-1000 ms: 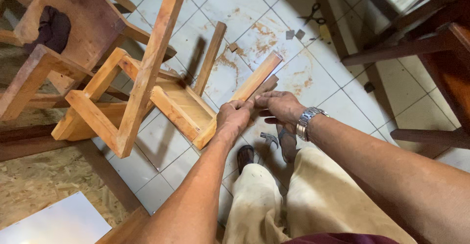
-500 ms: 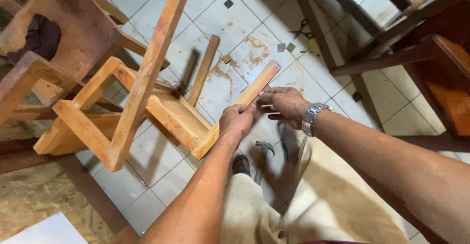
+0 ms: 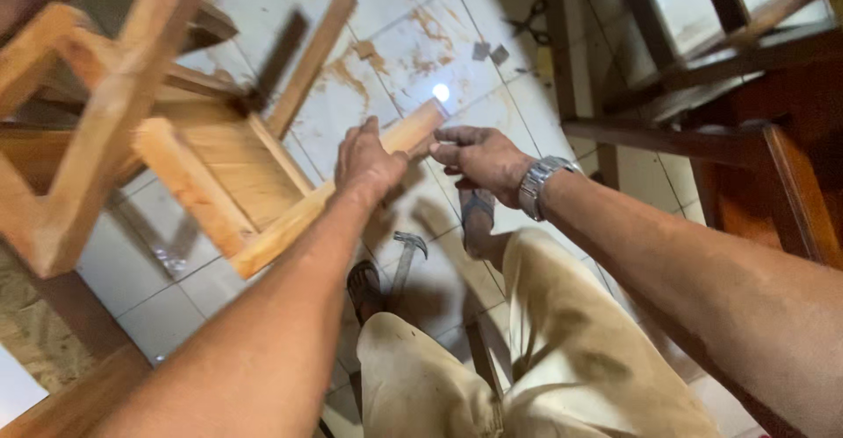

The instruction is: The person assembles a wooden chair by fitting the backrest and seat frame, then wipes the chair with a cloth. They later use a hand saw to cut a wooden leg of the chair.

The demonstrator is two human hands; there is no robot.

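Observation:
An unfinished light-wood stool (image 3: 202, 166) lies tipped on its side on the tiled floor (image 3: 386, 16), legs pointing toward me. My left hand (image 3: 369, 161) grips one of its legs (image 3: 299, 214) near the free end. My right hand (image 3: 481, 159), with a metal wristwatch (image 3: 540, 183), has its fingertips at that leg's end face (image 3: 421, 126). A claw hammer (image 3: 406, 258) lies on the tiles between my sandalled feet, below both hands.
Dark wooden chair frames (image 3: 746, 113) stand at the right. More bare wooden furniture (image 3: 53, 95) fills the upper left. Scissors (image 3: 527, 18) and small scraps (image 3: 488, 51) lie on the stained tiles farther out. A board edge (image 3: 79, 398) is at the lower left.
The view has shifted closer and leftward. My left hand stays on the stool leg. My right hand has moved up to the leg's end.

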